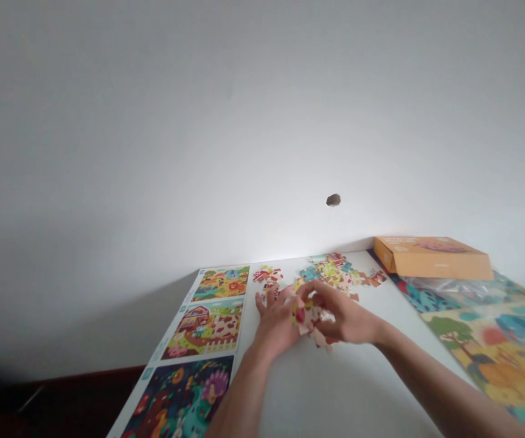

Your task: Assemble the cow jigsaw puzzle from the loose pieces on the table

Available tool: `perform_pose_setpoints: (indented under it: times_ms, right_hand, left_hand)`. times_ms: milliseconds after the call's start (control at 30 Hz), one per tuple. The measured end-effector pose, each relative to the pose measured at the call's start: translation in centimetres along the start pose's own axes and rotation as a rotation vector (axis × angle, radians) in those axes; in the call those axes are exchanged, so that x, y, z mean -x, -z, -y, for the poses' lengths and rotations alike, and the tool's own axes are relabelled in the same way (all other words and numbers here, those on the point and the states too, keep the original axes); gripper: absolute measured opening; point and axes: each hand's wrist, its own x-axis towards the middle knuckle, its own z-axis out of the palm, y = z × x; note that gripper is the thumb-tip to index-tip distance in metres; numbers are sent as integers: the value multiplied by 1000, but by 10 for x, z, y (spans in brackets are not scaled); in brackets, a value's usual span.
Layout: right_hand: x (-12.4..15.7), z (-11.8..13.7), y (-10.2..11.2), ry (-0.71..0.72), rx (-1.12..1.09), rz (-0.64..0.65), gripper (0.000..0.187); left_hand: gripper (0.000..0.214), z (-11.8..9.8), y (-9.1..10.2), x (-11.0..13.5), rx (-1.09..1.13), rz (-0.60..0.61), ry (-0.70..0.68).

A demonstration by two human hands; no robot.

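My right hand (344, 313) is curled, thumb and fingers around several light puzzle pieces (305, 315) with red and yellow-green print. Those pieces overlap the edge of my left hand (275, 322), which lies low over the white table with its fingers apart. Just beyond the left fingertips is a small joined cluster of red and brown-spotted puzzle pieces (269, 275). A larger heap of loose pieces (333, 271), green, yellow, blue and red, spreads behind my right hand. Whatever is under the left palm is hidden.
Along the table's left side lies a picture sheet (205, 328) with a lion scene, a farm scene and a dark night scene. At right, an orange box (435, 258) stands against the wall, with clear plastic (467, 292) and a colourful animal picture (504, 353) before it.
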Motion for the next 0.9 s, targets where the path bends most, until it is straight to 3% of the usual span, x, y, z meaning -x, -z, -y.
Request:
perform_pose_setpoints:
  times_ms: [100,200,300,433,533,767,833,900]
  right_hand:
    - [31,5,-19,116,-19,186,64]
    - [33,1,-39,273,128,207,58]
    - [25,-5,-44,335,246,146,57]
    - [25,-13,-29,138,423,-32,41]
    - [31,-23,-19,-35,542,-78,34]
    - [24,-33,-16,-94,574,-26,22]
    - [22,-28,-18,-128,619,-71,24]
    - [23,-21,-23,-260,705,-205,33]
  left_hand:
    - [42,2,-3,-3,8,-8,26]
    - [46,3,-4,-5,18,-10,37]
    - [40,2,-4,-5,9,-16,39]
    - [30,2,-5,-5,-23,-105,31]
    - [29,5,-7,-6,-29,-163,41]
    - [25,3,-5,-7,-13,-211,31]
    - [25,-1,0,-5,-54,-237,78]
    - [34,-4,4,-3,-103,-264,130]
